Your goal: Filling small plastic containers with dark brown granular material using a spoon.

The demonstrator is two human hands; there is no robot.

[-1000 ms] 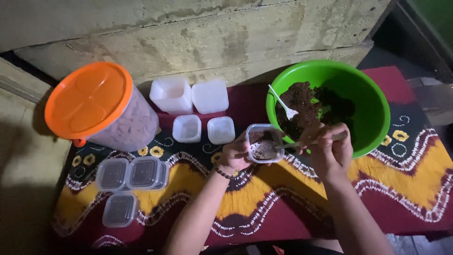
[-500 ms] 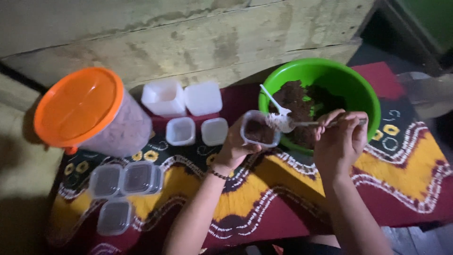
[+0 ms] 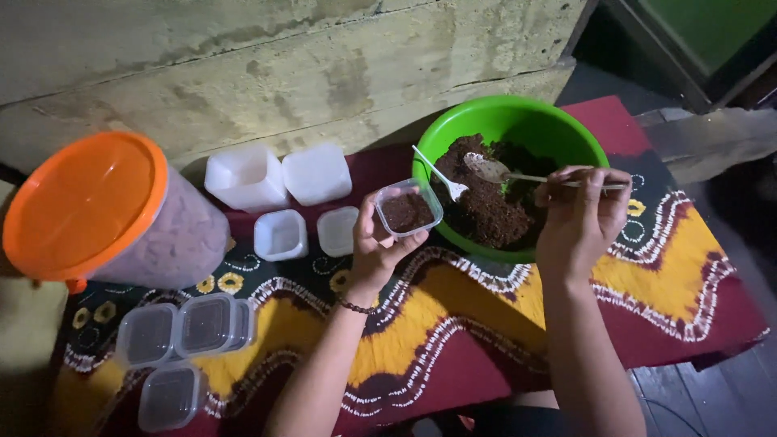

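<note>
My left hand (image 3: 374,249) grips a small clear plastic container (image 3: 409,210) partly filled with dark brown crumbly stuff, held beside the rim of a green bowl (image 3: 558,129). The bowl holds a heap of the same dark brown material (image 3: 481,210). My right hand (image 3: 579,214) pinches the handle of a metal spoon (image 3: 494,169), its bowl hovering over the heap. A white plastic spoon (image 3: 441,176) stands stuck in the heap at the bowl's left side.
A big jar with an orange lid (image 3: 89,206) stands at the left. Two stacks of white tubs (image 3: 279,174) and two small open containers (image 3: 306,233) sit behind my left hand. Several lidded filled containers (image 3: 182,332) lie front left on the patterned cloth (image 3: 486,324).
My right hand has drawn the metal spoon away from the small container and back over the bowl. The container has come up slightly beside the bowl's rim. The camera has shifted.
</note>
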